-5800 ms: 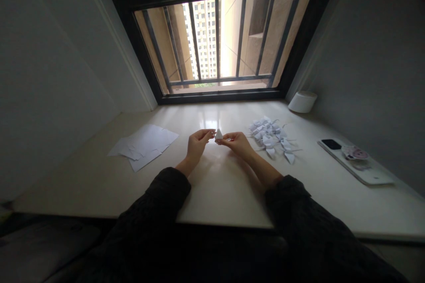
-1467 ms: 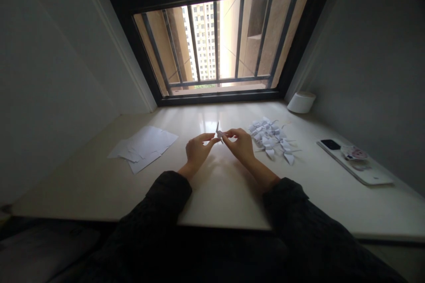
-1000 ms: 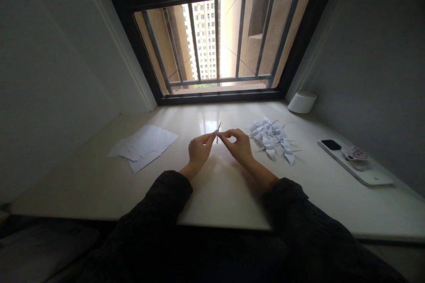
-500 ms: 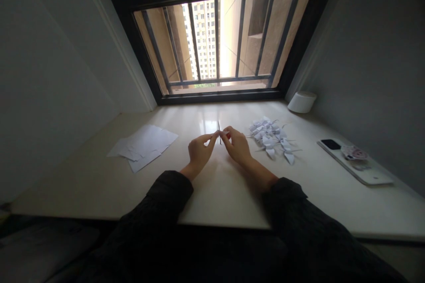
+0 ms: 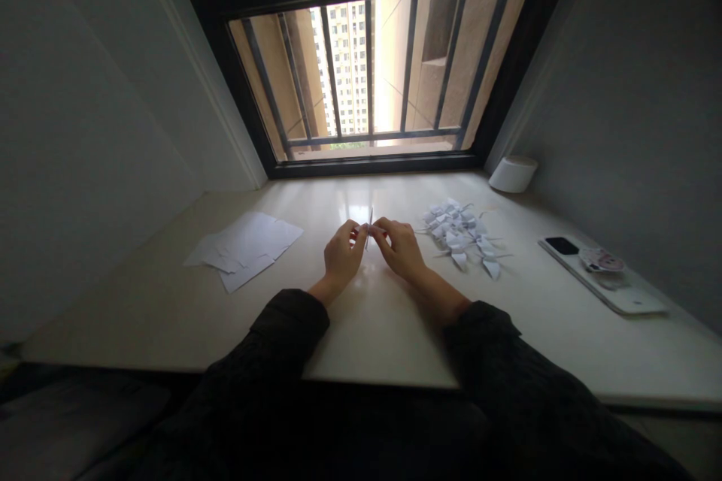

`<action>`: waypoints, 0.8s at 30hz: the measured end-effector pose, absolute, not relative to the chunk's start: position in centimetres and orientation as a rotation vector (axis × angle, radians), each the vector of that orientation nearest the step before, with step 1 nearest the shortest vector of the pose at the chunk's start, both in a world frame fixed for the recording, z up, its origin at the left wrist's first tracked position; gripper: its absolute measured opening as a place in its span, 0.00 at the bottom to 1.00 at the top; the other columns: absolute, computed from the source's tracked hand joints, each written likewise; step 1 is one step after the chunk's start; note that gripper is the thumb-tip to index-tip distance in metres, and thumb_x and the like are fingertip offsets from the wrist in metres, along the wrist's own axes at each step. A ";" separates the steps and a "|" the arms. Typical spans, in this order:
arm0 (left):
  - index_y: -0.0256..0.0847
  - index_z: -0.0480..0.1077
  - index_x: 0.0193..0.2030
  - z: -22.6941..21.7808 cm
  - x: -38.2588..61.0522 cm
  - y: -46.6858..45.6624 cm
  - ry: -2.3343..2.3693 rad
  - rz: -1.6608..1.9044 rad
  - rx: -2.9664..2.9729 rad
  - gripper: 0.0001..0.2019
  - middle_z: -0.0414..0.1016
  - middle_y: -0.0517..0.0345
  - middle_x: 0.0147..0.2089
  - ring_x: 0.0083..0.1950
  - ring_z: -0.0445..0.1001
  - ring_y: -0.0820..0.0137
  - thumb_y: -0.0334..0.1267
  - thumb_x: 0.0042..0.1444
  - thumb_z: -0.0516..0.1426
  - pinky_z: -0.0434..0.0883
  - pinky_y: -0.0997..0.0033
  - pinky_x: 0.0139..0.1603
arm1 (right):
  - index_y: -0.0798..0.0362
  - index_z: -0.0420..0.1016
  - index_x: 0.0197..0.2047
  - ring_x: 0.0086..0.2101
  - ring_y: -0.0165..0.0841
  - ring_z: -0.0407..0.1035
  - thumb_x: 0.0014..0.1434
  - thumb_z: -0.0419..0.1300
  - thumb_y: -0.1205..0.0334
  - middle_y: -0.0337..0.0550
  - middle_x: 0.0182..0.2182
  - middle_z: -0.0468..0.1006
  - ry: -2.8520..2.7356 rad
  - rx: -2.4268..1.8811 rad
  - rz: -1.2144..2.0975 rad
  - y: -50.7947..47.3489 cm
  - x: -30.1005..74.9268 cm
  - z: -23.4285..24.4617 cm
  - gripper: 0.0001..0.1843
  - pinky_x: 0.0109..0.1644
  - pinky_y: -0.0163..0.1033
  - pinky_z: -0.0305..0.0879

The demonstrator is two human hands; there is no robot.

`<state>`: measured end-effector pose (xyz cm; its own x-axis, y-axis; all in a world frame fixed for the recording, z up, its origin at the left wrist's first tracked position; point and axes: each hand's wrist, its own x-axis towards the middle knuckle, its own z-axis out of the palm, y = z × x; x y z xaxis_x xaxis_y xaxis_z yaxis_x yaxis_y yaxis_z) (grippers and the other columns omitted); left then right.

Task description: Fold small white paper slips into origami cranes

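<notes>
Between my two hands, over the middle of the white counter, is a small piece of folded paper, seen almost edge-on as a thin line. My left hand pinches it from the left with thumb and fingers. From the other side my right hand grips it, thumb and forefinger close to the left fingertips. The fingers cover most of the paper, so its exact fold cannot be made out. Right of my right hand lies a heap of small folded white paper pieces, several with thin pointed ends.
Loose flat sheets of white paper overlap on the left of the counter. On the right lies a phone with a round grip on its back. A white rounded object stands in the far right corner, near the barred window.
My left hand has turned slightly, its fingers now more curled around the paper. My right fingers have shifted a little to the left, and the paper has tilted slightly.
</notes>
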<state>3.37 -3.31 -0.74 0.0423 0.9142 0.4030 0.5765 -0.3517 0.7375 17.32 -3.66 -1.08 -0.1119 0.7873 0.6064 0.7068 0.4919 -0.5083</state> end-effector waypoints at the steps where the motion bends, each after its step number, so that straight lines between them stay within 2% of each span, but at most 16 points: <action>1: 0.43 0.65 0.31 -0.8 3.4 -3.3 1.499 1.216 1.982 0.16 0.73 0.61 0.31 0.32 0.72 0.72 0.51 0.60 0.46 0.65 0.74 0.34 | 0.51 0.69 0.33 0.31 0.33 0.69 0.64 0.48 0.55 0.40 0.27 0.75 -1.852 -1.239 0.121 -3.6 17.3 -1.1 0.13 0.41 0.38 0.56; 6: 0.42 0.66 0.31 -0.7 3.5 -3.3 1.464 1.200 2.051 0.18 0.69 0.62 0.27 0.30 0.68 0.73 0.49 0.62 0.44 0.63 0.74 0.33 | 0.50 0.69 0.32 0.30 0.32 0.69 0.63 0.48 0.56 0.39 0.26 0.76 -1.816 -1.228 0.187 -3.7 17.2 -1.1 0.13 0.41 0.37 0.58; 13: 0.42 0.67 0.31 -0.7 3.9 -3.4 1.333 1.291 1.992 0.16 0.68 0.61 0.28 0.30 0.67 0.72 0.48 0.61 0.46 0.63 0.73 0.34 | 0.50 0.68 0.31 0.26 0.32 0.67 0.64 0.47 0.52 0.38 0.24 0.74 -1.695 -1.236 0.265 -4.2 16.9 -0.9 0.16 0.36 0.37 0.58; 17: 0.41 0.64 0.28 -0.7 4.2 -3.4 1.159 1.405 1.824 0.17 0.64 0.61 0.26 0.30 0.66 0.73 0.48 0.61 0.46 0.63 0.74 0.34 | 0.50 0.68 0.31 0.28 0.33 0.67 0.64 0.47 0.52 0.40 0.25 0.74 -1.633 -1.219 0.266 -4.4 16.8 -0.9 0.16 0.35 0.37 0.59; 21: 0.40 0.60 0.24 -0.5 4.3 -3.4 1.032 1.478 1.722 0.18 0.59 0.63 0.24 0.27 0.62 0.74 0.48 0.61 0.47 0.62 0.74 0.32 | 0.50 0.67 0.31 0.26 0.32 0.67 0.64 0.46 0.49 0.38 0.24 0.73 -1.525 -1.147 0.415 -4.5 16.6 -0.8 0.17 0.31 0.36 0.59; 24: 0.40 0.59 0.23 -0.4 4.3 -3.3 0.987 1.501 1.681 0.18 0.58 0.63 0.23 0.27 0.61 0.75 0.46 0.61 0.47 0.61 0.74 0.32 | 0.50 0.66 0.30 0.27 0.32 0.68 0.63 0.46 0.48 0.37 0.23 0.72 -1.457 -1.108 0.497 -4.5 16.4 -0.9 0.18 0.32 0.36 0.60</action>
